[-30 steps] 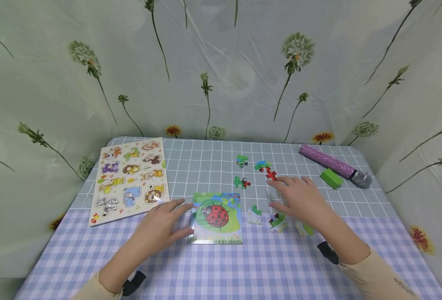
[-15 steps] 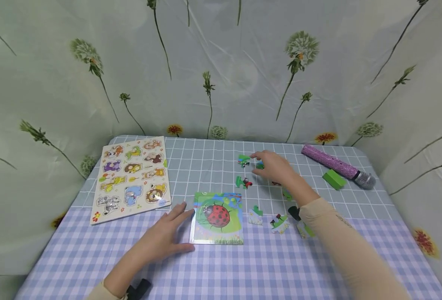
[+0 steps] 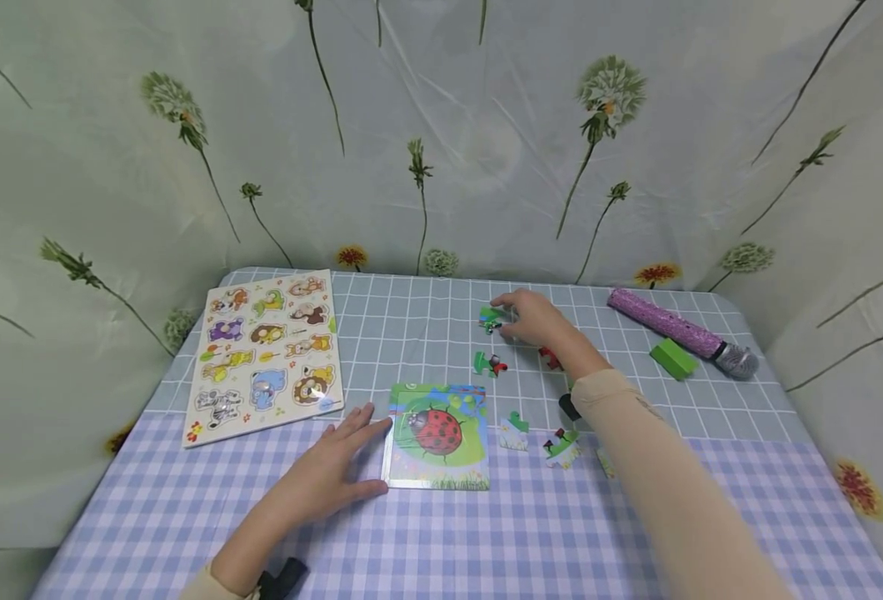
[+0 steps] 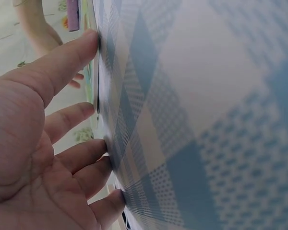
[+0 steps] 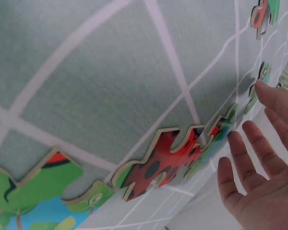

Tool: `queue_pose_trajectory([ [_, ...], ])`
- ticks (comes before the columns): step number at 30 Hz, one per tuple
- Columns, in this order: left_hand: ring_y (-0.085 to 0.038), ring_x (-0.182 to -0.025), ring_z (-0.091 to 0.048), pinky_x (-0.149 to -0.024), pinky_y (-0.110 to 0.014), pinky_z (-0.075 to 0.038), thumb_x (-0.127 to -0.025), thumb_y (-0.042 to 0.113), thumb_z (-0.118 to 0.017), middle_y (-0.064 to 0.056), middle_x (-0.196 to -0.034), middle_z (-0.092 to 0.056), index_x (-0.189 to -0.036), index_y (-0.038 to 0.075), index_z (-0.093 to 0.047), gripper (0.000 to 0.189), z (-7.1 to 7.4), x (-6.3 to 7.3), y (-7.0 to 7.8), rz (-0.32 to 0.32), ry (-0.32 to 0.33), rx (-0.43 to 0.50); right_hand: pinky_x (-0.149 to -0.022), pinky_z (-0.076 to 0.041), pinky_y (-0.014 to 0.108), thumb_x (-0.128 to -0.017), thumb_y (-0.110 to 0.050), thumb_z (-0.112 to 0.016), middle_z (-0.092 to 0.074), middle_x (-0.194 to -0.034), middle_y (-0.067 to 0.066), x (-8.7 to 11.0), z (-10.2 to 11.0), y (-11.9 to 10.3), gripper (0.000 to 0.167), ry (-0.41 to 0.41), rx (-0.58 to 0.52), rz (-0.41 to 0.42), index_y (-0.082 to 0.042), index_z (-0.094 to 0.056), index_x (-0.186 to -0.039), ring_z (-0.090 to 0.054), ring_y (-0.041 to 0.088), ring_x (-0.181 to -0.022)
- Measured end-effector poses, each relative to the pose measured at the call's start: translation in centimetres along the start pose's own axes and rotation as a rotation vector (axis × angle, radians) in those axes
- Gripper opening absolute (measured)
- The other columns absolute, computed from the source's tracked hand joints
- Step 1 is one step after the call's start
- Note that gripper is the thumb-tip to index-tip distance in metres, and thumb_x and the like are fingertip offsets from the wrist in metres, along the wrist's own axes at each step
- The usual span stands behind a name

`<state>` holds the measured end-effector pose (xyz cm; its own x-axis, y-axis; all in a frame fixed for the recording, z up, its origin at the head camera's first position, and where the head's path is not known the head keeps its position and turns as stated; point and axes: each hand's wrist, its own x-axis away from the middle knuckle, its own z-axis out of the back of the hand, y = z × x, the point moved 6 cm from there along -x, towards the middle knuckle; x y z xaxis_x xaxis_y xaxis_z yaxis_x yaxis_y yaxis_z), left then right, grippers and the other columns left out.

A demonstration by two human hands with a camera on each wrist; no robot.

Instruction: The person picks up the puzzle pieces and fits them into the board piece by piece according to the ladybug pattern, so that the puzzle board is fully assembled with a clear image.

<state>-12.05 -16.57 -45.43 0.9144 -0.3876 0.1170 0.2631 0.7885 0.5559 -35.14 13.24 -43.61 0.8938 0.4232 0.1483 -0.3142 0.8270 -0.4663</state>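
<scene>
A square ladybug puzzle board [image 3: 437,437] lies flat on the checked cloth. My left hand [image 3: 320,477] rests beside its left edge; thumb and index fingertip touch or nearly touch that edge, and the fingers are spread. My right hand [image 3: 539,321] reaches to the far side, thumb and index on either side of a green-blue puzzle piece [image 3: 490,317] that lies on the cloth. In the right wrist view the thumb is close to that piece [image 5: 265,72], with the other fingers loosely extended. A green-and-red piece [image 3: 490,364] and a red spotted piece [image 5: 151,170] lie nearby.
Several loose pieces, such as a white-green piece [image 3: 514,432] and a flowered piece [image 3: 561,448], lie right of the board. An animal peg puzzle [image 3: 265,358] sits at the left. A pink glitter microphone [image 3: 674,325] and green block [image 3: 674,358] lie at the right.
My right hand has moved from above the red piece toward the back and left, over to the green-blue piece. The left hand has closed in slightly on the board's left edge.
</scene>
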Motion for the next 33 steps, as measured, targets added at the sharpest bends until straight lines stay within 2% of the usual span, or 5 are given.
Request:
queue_pose_trajectory([
  [8, -0.048, -0.160, -0.033, -0.125, -0.076, -0.029, -0.086, 0.042, -0.089, -0.023, -0.172, -0.036, -0.159, 0.014, -0.053, 0.086, -0.02, -0.12, 0.18, -0.001, 0.009, -0.004, -0.117, -0.050, 0.057, -0.097, -0.009, -0.078, -0.067, -0.141, 0.026, -0.60, -0.37, 0.25, 0.050, 0.011, -0.002, 0.045, -0.002, -0.065, -0.145, -0.061, 0.043, -0.135],
  [14, -0.048, -0.160, -0.033, -0.125, -0.076, -0.029, -0.086, 0.042, -0.089, -0.023, -0.172, -0.036, -0.159, 0.013, -0.052, 0.087, -0.15, -0.13, 0.13, 0.004, 0.007, -0.003, -0.119, -0.050, 0.055, -0.098, -0.010, -0.077, -0.067, -0.142, 0.023, -0.77, -0.67, 0.56, 0.048, 0.009, -0.005, 0.031, -0.003, -0.067, -0.144, -0.061, 0.040, -0.136],
  [24, -0.048, -0.161, -0.032, -0.125, -0.076, -0.029, -0.087, 0.041, -0.089, -0.022, -0.173, -0.035, -0.159, 0.014, -0.053, 0.086, -0.32, -0.04, -0.28, 0.004, 0.016, -0.010, -0.106, -0.054, 0.053, -0.100, -0.011, -0.075, -0.067, -0.136, 0.020, -0.66, -0.88, 0.61, 0.045, 0.009, -0.035, 0.037, -0.004, -0.068, -0.143, -0.063, 0.036, -0.120],
  [29, -0.048, -0.160, -0.033, -0.124, -0.076, -0.030, -0.087, 0.043, -0.088, -0.022, -0.172, -0.036, -0.160, 0.013, -0.052, 0.086, -0.37, 0.00, -0.34, -0.012, 0.024, -0.012, -0.110, -0.053, 0.054, -0.101, -0.010, -0.073, -0.065, -0.139, 0.024, -0.66, -0.93, 0.40, 0.046, -0.001, 0.016, 0.081, 0.002, -0.065, -0.144, -0.062, 0.040, -0.128],
  [33, -0.047, -0.160, -0.033, -0.125, -0.076, -0.030, -0.088, 0.044, -0.088, -0.021, -0.173, -0.035, -0.160, 0.014, -0.052, 0.086, -0.32, 0.05, -0.36, -0.008, 0.025, -0.012, -0.105, -0.055, 0.053, -0.100, -0.009, -0.072, -0.067, -0.135, 0.027, -0.82, -0.81, -0.03, 0.046, -0.005, 0.085, 0.137, 0.007, -0.064, -0.143, -0.064, 0.040, -0.124],
])
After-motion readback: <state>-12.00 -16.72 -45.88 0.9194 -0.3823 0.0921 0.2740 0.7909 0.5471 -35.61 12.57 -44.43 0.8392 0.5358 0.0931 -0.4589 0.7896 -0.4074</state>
